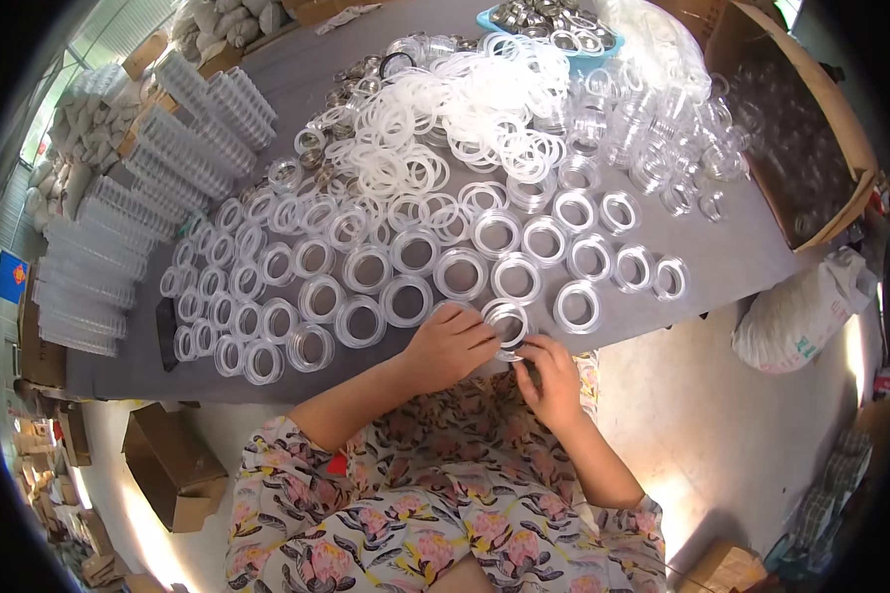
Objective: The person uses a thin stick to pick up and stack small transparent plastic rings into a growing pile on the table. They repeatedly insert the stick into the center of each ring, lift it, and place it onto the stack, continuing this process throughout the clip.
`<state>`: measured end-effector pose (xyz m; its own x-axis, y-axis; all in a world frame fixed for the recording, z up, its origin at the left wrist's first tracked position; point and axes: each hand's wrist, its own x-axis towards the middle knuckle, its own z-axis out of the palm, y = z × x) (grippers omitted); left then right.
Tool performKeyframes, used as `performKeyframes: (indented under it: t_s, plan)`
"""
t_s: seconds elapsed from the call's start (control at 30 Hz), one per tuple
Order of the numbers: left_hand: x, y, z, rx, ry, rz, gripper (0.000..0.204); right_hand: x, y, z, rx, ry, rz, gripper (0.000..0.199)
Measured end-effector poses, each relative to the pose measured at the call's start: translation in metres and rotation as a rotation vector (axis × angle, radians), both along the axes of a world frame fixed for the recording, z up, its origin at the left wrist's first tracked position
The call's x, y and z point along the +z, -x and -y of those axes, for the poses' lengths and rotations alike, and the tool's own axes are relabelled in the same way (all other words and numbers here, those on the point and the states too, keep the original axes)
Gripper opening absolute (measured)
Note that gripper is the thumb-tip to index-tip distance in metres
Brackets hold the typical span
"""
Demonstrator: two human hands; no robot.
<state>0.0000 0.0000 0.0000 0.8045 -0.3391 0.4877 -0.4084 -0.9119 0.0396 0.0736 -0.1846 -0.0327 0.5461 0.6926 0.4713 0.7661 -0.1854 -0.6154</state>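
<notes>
At the table's near edge, a clear round plastic ring (520, 318) lies between my two hands. My left hand (452, 348) has its fingers curled together, the fingertips at the ring's left side. From the right, my right hand (552, 383) pinches the ring's near rim between thumb and fingers. Part of the ring is hidden behind the fingers. Rows of similar clear rings (460, 274) lie flat just beyond my hands and to the left. Another clear ring (577, 306) sits to the right of my right hand.
Thin white rings (396, 133) are heaped mid-table. Behind them stands a blue basin (603, 61) of metal rings. Stacked clear pieces (89, 267) line the left side. A cardboard box (841, 128) holds clear parts at right; a white sack (801, 316) stands below it.
</notes>
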Motion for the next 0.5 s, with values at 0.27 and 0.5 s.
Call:
performKeyframes:
  t_s: [0.27,0.5]
  plan:
    - [0.009,-0.026,-0.003,-0.227,0.095,-0.323,0.013,-0.01,0.0,0.002,-0.068,-0.107,-0.067,0.026]
    - [0.018,-0.029,0.0,-0.223,0.018,-0.482,0.013,-0.014,-0.004,0.002,-0.065,-0.041,-0.035,0.035]
